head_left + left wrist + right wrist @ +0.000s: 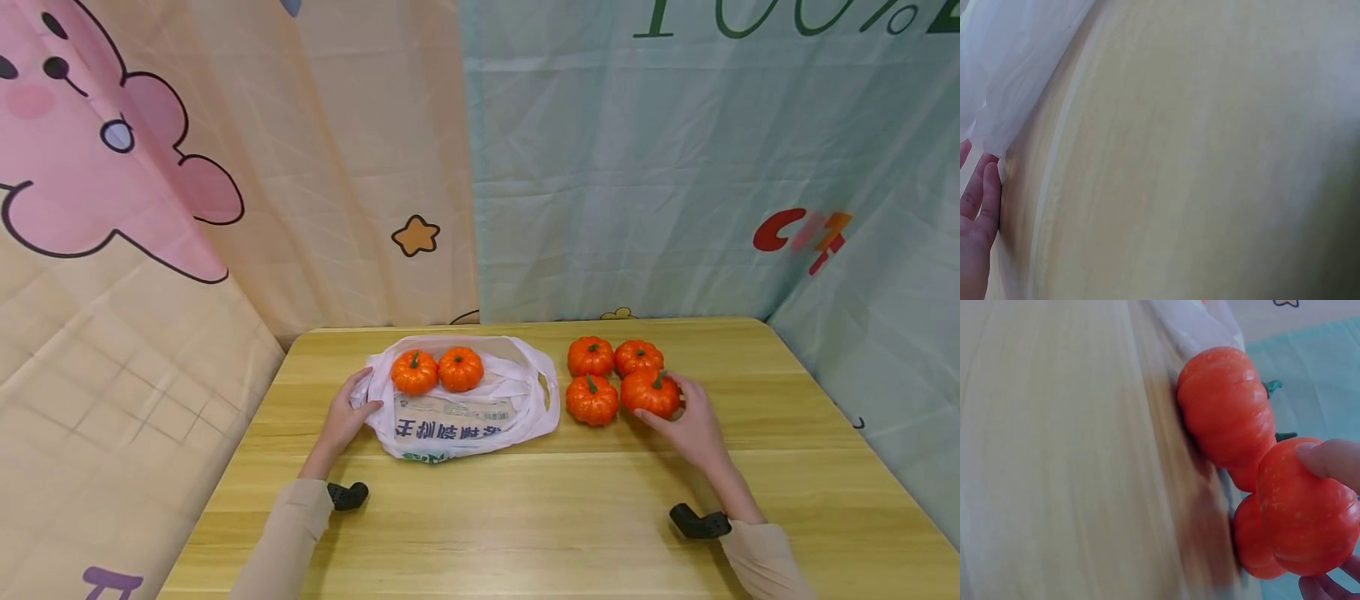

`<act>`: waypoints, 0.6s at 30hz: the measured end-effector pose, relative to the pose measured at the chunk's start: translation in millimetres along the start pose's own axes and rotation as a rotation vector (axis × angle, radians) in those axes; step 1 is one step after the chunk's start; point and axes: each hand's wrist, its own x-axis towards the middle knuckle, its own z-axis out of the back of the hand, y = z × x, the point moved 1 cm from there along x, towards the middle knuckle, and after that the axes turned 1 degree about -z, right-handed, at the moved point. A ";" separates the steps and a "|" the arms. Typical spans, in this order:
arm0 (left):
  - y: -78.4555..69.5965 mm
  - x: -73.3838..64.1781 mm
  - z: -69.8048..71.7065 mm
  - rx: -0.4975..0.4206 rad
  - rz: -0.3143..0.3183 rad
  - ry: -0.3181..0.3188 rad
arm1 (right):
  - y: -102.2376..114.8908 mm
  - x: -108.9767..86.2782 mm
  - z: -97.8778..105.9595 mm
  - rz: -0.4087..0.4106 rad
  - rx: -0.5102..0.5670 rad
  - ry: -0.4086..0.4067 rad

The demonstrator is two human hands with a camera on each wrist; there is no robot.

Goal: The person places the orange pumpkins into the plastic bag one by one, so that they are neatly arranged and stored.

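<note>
A white plastic bag (536, 417) lies on the table with its mouth spread, and two small orange pumpkins (414, 372) (461, 369) rest on it near the far side. My left hand (347, 414) holds the bag's left edge between thumb and fingers; in the left wrist view, fingertips (990, 164) meet the white plastic. At the right, my right hand (692, 421) grips an orange pumpkin (649, 393) with a green stem, thumb on its near side. In the right wrist view this pumpkin (1307, 509) overlaps another one behind it.
Beside the held pumpkin stand three more pumpkins (592, 401) (590, 357) (638, 357), close together right of the bag. All lie on a wooden table (525, 525). Printed cloth (600, 183) hangs behind the table's far edge.
</note>
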 end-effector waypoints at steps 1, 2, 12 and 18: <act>0.0 -0.1 0.0 0.002 -0.001 -0.001 | 1.4 0.2 0.4 0.001 -0.004 -0.008; 0.2 0.0 0.0 0.006 0.000 -0.003 | 3.4 0.4 0.8 0.002 -0.007 -0.015; 0.4 -0.6 -0.9 -0.013 -0.008 -0.017 | 25.8 1.8 4.1 0.008 0.007 -0.090; -1.2 -1.5 -0.2 -0.014 -0.007 -0.011 | 39.1 1.1 1.2 0.035 0.036 -0.124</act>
